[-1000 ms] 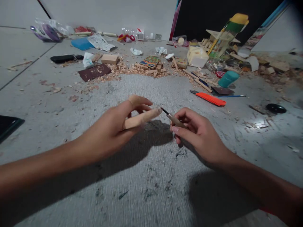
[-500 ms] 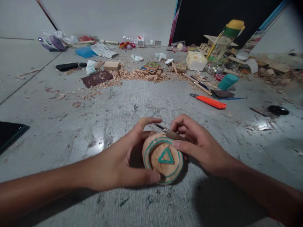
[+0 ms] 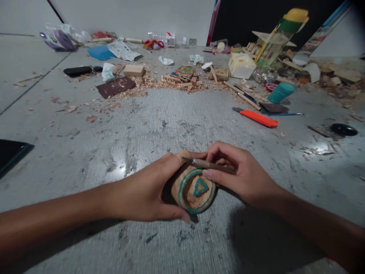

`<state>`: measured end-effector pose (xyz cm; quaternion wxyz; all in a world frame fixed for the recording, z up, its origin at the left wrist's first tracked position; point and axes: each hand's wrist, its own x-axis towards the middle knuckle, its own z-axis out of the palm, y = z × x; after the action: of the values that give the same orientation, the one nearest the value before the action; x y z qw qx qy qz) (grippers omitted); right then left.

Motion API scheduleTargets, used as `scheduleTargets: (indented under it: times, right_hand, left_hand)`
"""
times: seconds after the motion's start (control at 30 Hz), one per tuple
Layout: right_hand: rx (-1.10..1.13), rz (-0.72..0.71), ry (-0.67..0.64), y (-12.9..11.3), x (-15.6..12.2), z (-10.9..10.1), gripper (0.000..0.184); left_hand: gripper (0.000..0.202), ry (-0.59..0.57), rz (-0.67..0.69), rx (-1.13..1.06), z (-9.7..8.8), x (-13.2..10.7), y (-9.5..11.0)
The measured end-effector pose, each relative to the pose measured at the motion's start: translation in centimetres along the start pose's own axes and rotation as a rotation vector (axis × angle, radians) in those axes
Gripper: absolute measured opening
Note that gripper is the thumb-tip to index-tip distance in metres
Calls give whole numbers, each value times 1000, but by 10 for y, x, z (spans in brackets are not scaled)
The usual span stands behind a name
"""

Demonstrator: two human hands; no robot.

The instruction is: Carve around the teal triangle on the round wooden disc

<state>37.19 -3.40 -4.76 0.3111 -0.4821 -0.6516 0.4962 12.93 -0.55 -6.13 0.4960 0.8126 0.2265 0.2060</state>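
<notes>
Left hand (image 3: 145,188), centre of the frame: bare, slim-fingered; one finger wrapped in a beige, band-shaped strip resembling an adhesive plaster (image 3: 182,156). Left forearm (image 3: 54,211), lower left: bare to the frame edge. Right hand (image 3: 242,173), right of centre: bare; thumbnail rounded. Right forearm (image 3: 308,219), lower right: bare, partly shadowed. Small red sliver (image 3: 330,259), lower right, beneath the forearm: possibly clothing; too little visible to tell.

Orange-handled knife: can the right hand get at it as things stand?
Likely yes: nothing sizeable shows between the right hand and the orange-handled knife, though the hand would probably have to put down the wooden-handled tool first.
</notes>
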Motion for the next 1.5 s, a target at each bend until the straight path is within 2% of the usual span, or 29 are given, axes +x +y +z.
scheduleTargets:
  times: [0.07, 0.13, 0.3, 0.37, 0.5, 0.57, 0.67, 0.9, 1.23, 1.4, 1.5]
  right_hand:
    - [-116, -58, 46, 0, -1, -5, 12]
    - [-245, -108, 60, -2, -1, -12, 9]
    - [-599, -117, -131, -23, -8, -29, 11]
    - [-714, -199, -181, -30, -13, -33, 13]
    - [-904, -401, -241, -39, -22, -33, 24]
    - [-1038, -406, -270, -41, -24, -32, 28]
    - [-1195, -393, -318, -44, -24, -29, 20]
    - [-1319, -500, -286, -58, -22, -19, 13]
    - [-1468, -405, -358, -73, -16, -7, 7]
    - [-1449, -370, -377, -79, -12, -5, 0]
    - [-1441, -394, -384, -82, -9, -3, 6]
  left_hand:
    - [80, 23, 16, 11, 0, 1, -1]
    - [76, 40, 7, 1, 1, 2, -1]
    - [82, 65, -70, 32, 5, 2, -1]
    - [80, 72, -68, 71, 5, 1, 0]
    - [77, 70, 20, 186, 3, 3, 2]
    - [72, 53, 60, 225, 2, 5, 1]
    - [67, 38, 74, 235, 2, 7, 0]
    - [72, 40, 104, 312, 4, 6, -2]
    - [72, 68, 127, 375, 4, 4, -2]
    - [73, 73, 143, 392, 5, 4, -4]
    - [74, 91, 138, 394, 6, 4, -5]
